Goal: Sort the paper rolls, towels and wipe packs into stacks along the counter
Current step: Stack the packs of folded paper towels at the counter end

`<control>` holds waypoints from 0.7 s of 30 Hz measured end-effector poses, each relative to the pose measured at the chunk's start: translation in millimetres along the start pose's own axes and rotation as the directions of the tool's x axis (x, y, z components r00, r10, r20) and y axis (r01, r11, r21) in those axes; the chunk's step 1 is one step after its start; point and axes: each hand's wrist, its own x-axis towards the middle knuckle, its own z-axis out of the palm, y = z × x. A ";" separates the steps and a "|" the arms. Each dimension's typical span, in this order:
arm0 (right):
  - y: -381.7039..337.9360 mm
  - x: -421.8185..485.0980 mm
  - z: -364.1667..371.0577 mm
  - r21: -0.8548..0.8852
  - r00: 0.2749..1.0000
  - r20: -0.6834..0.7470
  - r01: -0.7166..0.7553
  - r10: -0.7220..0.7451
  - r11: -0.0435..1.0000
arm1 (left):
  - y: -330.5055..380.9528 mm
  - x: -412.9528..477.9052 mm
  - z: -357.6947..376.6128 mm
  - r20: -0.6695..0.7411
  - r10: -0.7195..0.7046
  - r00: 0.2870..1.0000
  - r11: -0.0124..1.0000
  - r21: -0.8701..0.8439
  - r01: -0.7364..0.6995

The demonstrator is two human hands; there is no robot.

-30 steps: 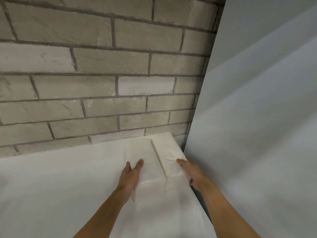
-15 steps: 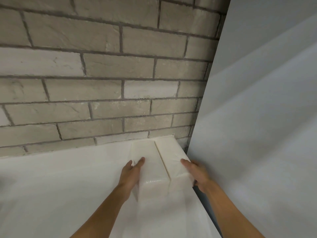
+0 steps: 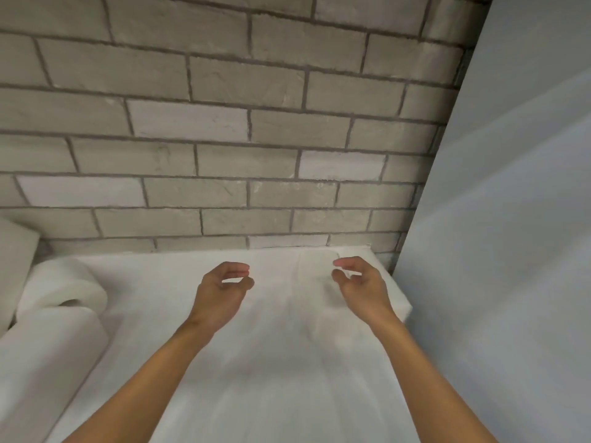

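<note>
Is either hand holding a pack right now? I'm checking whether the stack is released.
No: the left hand and right hand hover loosely curled, gripping nothing.

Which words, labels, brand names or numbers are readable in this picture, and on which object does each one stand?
None can be read: the paper rolls, the white packs in the corner, the brick wall and the grey panel show no text.

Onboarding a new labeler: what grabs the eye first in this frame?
Two bare hands at centre, left hand and right hand, fingers curled and holding nothing, above white packs in the counter's far right corner. Behind runs a grey brick wall. White paper rolls lie at the left edge.
</note>
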 end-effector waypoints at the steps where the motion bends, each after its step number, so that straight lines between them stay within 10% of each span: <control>1: -8.8 -10.2 11.9 0.019 0.999 0.055 0.001 -0.002 1.000 | 1.5 -5.3 -14.0 -0.013 0.020 1.000 1.000 0.014 -0.020; 21: -71.4 -168.0 282.4 -0.013 0.767 0.610 -0.240 0.198 0.971 | -28.1 -58.7 -284.4 -0.181 0.001 0.983 0.949 0.311 0.057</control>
